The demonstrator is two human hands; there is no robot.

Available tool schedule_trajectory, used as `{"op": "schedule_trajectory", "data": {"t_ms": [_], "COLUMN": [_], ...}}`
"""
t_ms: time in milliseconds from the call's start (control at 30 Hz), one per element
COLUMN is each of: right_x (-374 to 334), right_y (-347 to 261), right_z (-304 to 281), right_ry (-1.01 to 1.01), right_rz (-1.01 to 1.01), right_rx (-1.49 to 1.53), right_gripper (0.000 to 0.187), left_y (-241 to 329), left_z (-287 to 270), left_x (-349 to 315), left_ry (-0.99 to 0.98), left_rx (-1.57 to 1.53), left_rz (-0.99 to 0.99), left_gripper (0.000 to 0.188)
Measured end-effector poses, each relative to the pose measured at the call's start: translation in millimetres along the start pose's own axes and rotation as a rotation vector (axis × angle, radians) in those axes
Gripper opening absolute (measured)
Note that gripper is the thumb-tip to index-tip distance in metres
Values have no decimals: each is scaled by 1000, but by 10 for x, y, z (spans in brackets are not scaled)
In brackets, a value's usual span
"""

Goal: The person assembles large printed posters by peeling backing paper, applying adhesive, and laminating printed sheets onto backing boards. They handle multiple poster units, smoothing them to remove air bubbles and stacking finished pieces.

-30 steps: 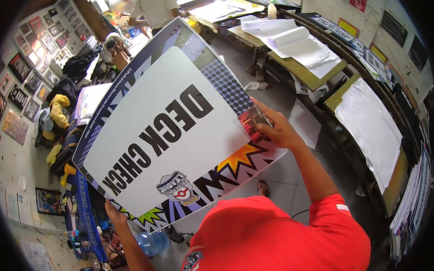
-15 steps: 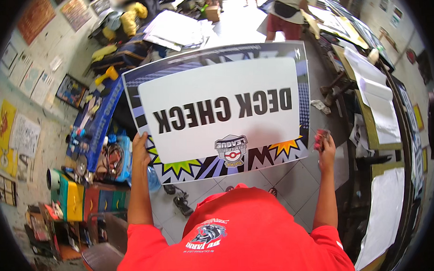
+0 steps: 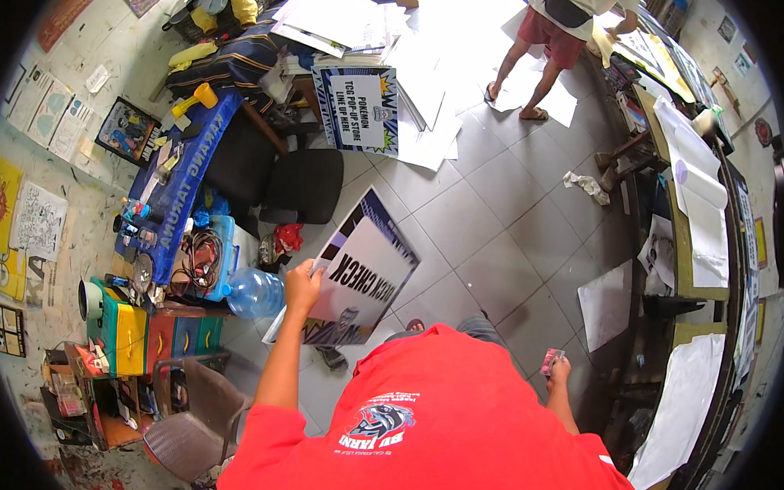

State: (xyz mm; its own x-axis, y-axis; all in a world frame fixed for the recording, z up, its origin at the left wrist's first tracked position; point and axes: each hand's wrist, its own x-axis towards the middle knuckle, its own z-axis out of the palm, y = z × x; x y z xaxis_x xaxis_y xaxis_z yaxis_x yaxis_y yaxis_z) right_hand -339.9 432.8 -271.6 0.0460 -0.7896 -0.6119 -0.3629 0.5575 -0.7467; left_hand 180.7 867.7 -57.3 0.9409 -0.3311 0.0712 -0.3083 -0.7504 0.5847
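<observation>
Pinches a printed board near its left edge with the left hand alone, tilted, low in front of the body and left of centre; closes the fingers of the right hand on a small red packet, well apart from the board. Could lose control of the board with such a one-sided hold — likely to swing or twist at its far side, and perhaps crease at the grip, judging by apparent thinness. Could knock the blue water bottle, just beside the left hand, with a sweep leftward, or catch a corner on the black chair ahead. Cannot tell about contact with the tiled floor; might scuff the print by dragging there. Could drop the packet, too, through a loosened right hand — small, easily slipped.
</observation>
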Motion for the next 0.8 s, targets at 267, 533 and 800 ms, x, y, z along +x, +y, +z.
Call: {"op": "schedule_trajectory", "data": {"t_ms": [267, 533, 800], "right_x": [350, 1229, 2526], "right_y": [-468, -1428, -2772], "right_z": [525, 1252, 2118], "right_ry": [-143, -193, -191], "right_rz": [-78, -68, -552], "right_rx": [-104, -245, -489], "right_gripper": [18, 17, 15], "left_y": [-480, -472, 11], "left_z": [619, 957, 1315], "left_x": [775, 2109, 3616], "left_ry": [24, 251, 469], "left_rx": [264, 172, 8], "left_rz": [-190, -362, -647], "left_gripper": [15, 20, 27]}}
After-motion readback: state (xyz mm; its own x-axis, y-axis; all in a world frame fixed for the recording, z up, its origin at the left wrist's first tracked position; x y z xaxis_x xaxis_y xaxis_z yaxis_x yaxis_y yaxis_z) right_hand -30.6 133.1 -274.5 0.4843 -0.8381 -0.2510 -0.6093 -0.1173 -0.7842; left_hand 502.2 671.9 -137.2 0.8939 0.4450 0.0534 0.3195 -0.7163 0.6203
